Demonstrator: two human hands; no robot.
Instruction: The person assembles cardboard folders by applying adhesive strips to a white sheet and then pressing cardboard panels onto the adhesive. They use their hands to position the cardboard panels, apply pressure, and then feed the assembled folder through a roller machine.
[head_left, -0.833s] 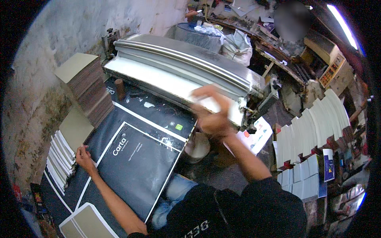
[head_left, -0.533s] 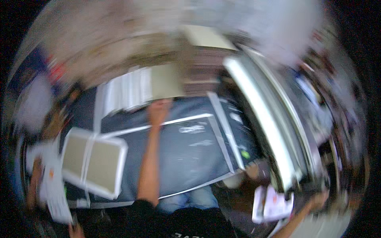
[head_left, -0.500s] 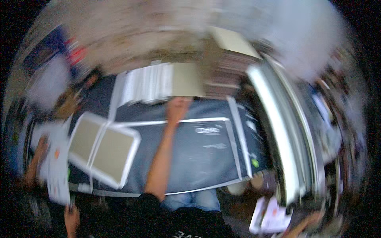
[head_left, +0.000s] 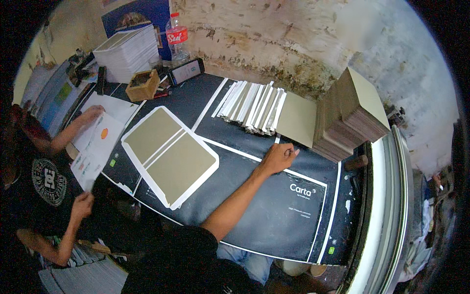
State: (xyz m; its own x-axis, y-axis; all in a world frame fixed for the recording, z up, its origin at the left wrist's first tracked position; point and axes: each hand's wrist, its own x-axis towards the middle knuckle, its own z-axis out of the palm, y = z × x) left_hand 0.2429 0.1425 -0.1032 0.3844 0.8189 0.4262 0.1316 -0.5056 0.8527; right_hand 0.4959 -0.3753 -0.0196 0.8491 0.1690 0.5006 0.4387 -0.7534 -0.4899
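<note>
My left hand (head_left: 279, 159) is over the black table sheet, with its fingers curled in and its thumb toward the right. Nothing shows sticking out of it. Just beyond it lies a flat grey board (head_left: 297, 117), between a row of white-edged folded covers (head_left: 252, 109) and a tall stack of grey-brown boards (head_left: 350, 115). Left of my forearm lies an open cover blank (head_left: 172, 159), two grey panels on white paper with turned edges and a white strip between them. My right hand is out of view.
At the left a co-worker's hands (head_left: 82, 205) hold a printed white sheet (head_left: 100, 142). Behind stand a paper stack (head_left: 126, 54), a plastic bottle (head_left: 176, 39), a phone (head_left: 187, 72) and a wooden box (head_left: 143, 85). A long pale-edged machine part (head_left: 379, 206) borders the right side.
The view has swung left and sharpened. My left hand now appears farther right, still near the grey board. My right hand, seen low at the right before, has left the view.
</note>
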